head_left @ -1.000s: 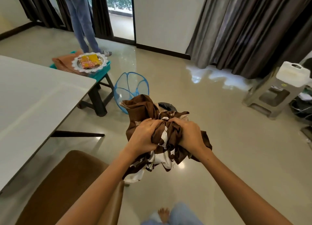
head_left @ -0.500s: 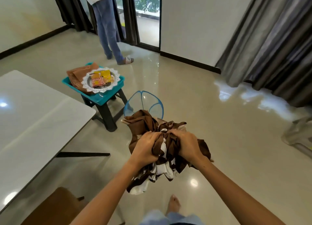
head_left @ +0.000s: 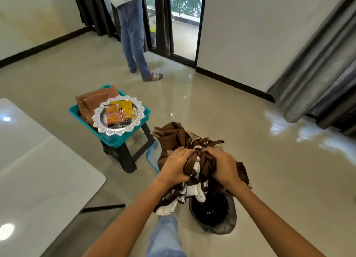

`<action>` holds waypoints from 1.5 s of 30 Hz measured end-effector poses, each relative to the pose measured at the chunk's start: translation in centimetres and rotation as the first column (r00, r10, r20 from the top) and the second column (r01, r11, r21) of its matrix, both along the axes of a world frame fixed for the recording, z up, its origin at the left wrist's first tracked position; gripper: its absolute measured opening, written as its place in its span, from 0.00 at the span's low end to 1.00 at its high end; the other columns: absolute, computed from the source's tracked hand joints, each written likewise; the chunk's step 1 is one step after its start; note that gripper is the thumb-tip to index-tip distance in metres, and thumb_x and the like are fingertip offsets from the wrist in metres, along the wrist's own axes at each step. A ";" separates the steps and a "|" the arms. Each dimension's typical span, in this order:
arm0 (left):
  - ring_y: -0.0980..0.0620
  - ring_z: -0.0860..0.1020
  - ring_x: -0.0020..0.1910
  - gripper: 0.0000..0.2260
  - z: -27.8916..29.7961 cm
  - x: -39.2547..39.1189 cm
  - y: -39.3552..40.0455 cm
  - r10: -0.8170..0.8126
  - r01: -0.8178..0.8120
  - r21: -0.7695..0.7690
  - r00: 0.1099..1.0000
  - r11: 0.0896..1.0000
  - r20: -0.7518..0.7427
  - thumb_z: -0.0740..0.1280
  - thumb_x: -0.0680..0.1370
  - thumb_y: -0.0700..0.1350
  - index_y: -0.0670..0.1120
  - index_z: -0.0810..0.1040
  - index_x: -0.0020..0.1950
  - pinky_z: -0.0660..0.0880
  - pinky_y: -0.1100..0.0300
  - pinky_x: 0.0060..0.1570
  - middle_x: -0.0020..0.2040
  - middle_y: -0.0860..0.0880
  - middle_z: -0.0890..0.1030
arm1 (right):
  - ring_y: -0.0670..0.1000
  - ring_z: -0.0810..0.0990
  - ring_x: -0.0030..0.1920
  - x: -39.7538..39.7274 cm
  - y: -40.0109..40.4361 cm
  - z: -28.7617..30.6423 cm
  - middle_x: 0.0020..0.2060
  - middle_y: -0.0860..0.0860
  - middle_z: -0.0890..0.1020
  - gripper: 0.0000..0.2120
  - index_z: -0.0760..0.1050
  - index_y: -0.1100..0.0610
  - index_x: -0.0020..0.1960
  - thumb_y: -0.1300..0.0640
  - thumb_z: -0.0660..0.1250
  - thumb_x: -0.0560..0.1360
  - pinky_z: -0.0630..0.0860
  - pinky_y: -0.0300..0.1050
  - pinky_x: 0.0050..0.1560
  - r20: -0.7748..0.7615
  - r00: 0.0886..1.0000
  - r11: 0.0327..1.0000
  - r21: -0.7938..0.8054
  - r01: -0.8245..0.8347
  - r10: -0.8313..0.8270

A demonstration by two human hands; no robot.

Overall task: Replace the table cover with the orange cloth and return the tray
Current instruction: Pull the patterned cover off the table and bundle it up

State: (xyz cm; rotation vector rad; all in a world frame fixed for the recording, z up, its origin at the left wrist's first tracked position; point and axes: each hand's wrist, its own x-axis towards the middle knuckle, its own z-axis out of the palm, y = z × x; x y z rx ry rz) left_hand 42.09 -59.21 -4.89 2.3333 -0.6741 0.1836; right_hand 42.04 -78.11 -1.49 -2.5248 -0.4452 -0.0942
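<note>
Gripping: both hands bunch a brown and white cloth (head_left: 194,168) at lower centre of the frame.
Left hand (head_left: 176,165): fingers curled tight into the cloth's folds.
Right hand (head_left: 221,166): fingers curled the same way, knuckles up, touching the left hand's side of the bundle.
Below the cloth: a dark bin (head_left: 213,214) on the floor, partly hidden by the hanging cloth.
Behind the cloth: a blue mesh basket (head_left: 152,156), mostly hidden.
Stool (head_left: 125,152): left of centre, carrying a teal bin (head_left: 113,139).
Orange cloth (head_left: 92,102): folded in the teal bin, under the tray's far edge.
Tray (head_left: 117,129): silver, scalloped, on the teal bin, holding bright packets (head_left: 119,112).
Table (head_left: 38,170): white, bare, at lower left.
Standing person (head_left: 133,44): upper centre, by the dark curtains (head_left: 323,73).
</note>
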 end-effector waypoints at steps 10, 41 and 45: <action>0.48 0.75 0.58 0.28 -5.3 15.7 5.8 -0.126 0.121 -0.041 0.979 0.992 -0.159 0.74 0.65 0.46 0.42 0.73 0.63 0.57 0.59 0.71 0.57 0.45 0.79 | 0.45 0.82 0.45 14.0 5.7 -4.5 0.46 0.44 0.84 0.17 0.78 0.47 0.58 0.55 0.71 0.68 0.76 0.35 0.47 -0.138 0.983 0.993 -0.015 0.118 -0.119; 0.65 0.67 0.66 0.25 -29.3 21.6 10.5 0.141 -0.022 0.221 0.829 0.975 -0.542 0.58 0.76 0.66 0.58 0.65 0.71 0.61 0.60 0.64 0.69 0.61 0.69 | 0.61 0.60 0.71 26.0 13.7 -29.3 0.73 0.58 0.58 0.39 0.55 0.51 0.75 0.57 0.70 0.69 0.61 0.54 0.69 -0.524 0.848 0.866 -0.382 -0.323 0.085; 0.51 0.69 0.68 0.21 -28.6 21.6 11.1 0.392 -0.220 0.344 0.707 0.913 -0.588 0.60 0.79 0.39 0.45 0.65 0.73 0.66 0.61 0.64 0.70 0.47 0.70 | 0.56 0.65 0.69 25.4 14.2 -29.3 0.72 0.54 0.64 0.26 0.63 0.53 0.72 0.55 0.64 0.75 0.67 0.50 0.65 -0.531 0.846 0.886 -0.369 -0.280 0.046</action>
